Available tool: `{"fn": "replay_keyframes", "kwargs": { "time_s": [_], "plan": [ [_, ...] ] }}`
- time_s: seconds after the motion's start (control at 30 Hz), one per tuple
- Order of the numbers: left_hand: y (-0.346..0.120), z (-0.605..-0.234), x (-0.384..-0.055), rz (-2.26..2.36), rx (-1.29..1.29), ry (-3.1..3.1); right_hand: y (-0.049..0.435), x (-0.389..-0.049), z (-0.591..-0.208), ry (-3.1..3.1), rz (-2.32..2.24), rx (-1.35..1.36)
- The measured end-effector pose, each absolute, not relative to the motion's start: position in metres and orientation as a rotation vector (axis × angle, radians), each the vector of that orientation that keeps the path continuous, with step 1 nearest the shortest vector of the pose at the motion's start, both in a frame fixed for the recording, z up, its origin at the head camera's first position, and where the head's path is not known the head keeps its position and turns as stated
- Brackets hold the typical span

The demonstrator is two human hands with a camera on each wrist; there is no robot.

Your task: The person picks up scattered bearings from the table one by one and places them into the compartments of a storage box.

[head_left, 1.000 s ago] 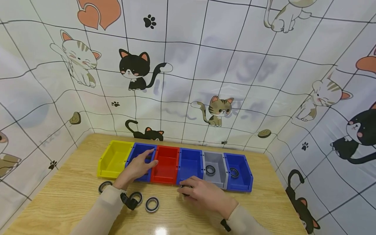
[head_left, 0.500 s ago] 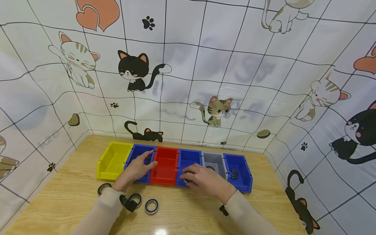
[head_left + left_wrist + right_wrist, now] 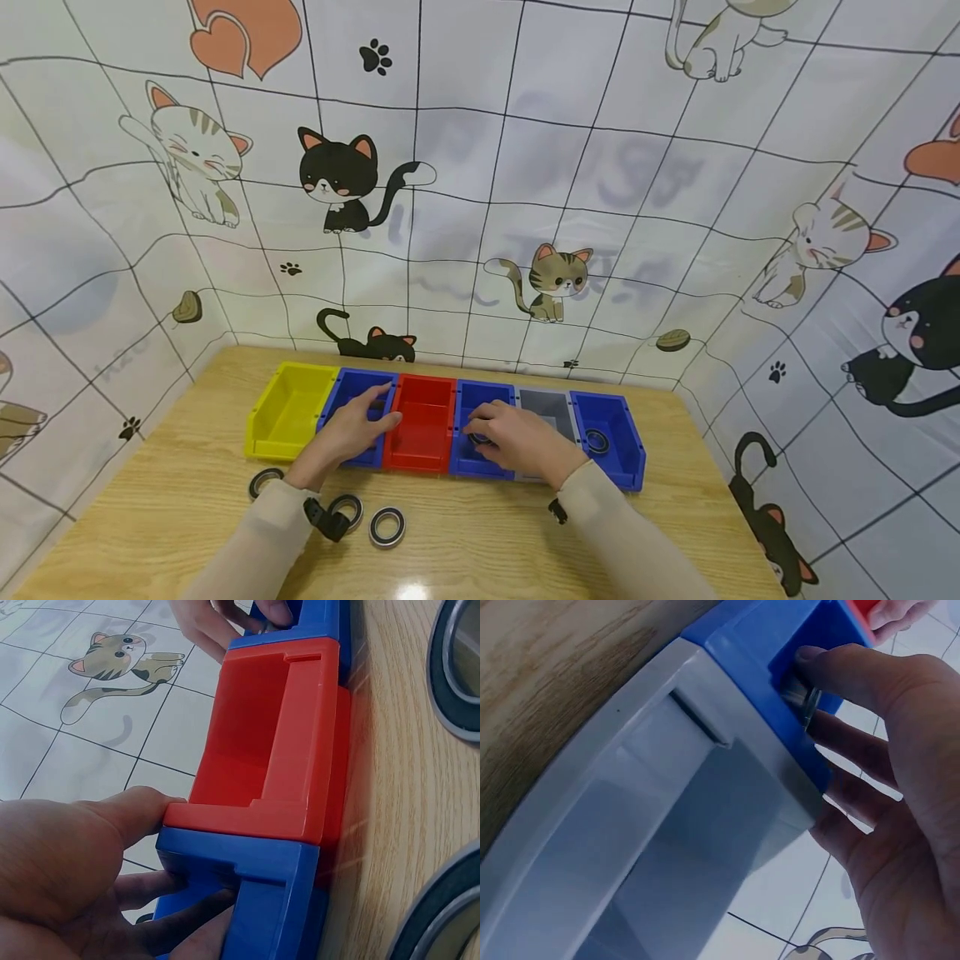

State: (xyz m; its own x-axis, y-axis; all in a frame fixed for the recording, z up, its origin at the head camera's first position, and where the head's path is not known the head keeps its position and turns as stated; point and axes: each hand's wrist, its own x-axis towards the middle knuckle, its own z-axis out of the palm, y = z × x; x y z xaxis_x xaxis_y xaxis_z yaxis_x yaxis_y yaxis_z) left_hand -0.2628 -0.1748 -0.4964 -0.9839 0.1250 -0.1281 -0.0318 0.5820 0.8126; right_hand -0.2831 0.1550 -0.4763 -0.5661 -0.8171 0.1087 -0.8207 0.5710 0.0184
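Note:
In the head view, my right hand (image 3: 528, 440) is inside the blue bin (image 3: 491, 396) right of the red bin (image 3: 423, 408). Thumb and fingers pinch a ball bearing (image 3: 478, 437); the right wrist view shows its metal edge (image 3: 811, 706) between them, mostly hidden. Over the blue bin left of the red one rests my left hand (image 3: 351, 429), fairly still. The left wrist view has its thumb on the red bin's edge and its loosely extended fingers (image 3: 191, 922) reaching into that blue bin (image 3: 277, 877). What lies beneath those fingers is largely hidden.
A yellow bin (image 3: 292, 408) ends the row at left. Rightward stand a grey bin (image 3: 547, 404) and another blue bin (image 3: 618, 458) with a bearing (image 3: 597, 442). Three bearings lie on the wooden table, one (image 3: 387, 527) nearest the middle. A cat-print sheet (image 3: 465, 167) hangs behind.
My right hand has carried the bearing from the front edge of the blue bin up and into it. My left hand has stayed in place.

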Motion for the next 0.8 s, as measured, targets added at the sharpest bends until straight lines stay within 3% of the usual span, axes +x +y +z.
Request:
{"fn": "replay_keyframes", "kwargs": {
  "time_s": [0.8],
  "plan": [
    [-0.175,-0.499,-0.263,1.374,0.091,2.64,0.138,-0.304,-0.495,-2.86,0.01,1.289]
  ]
}}
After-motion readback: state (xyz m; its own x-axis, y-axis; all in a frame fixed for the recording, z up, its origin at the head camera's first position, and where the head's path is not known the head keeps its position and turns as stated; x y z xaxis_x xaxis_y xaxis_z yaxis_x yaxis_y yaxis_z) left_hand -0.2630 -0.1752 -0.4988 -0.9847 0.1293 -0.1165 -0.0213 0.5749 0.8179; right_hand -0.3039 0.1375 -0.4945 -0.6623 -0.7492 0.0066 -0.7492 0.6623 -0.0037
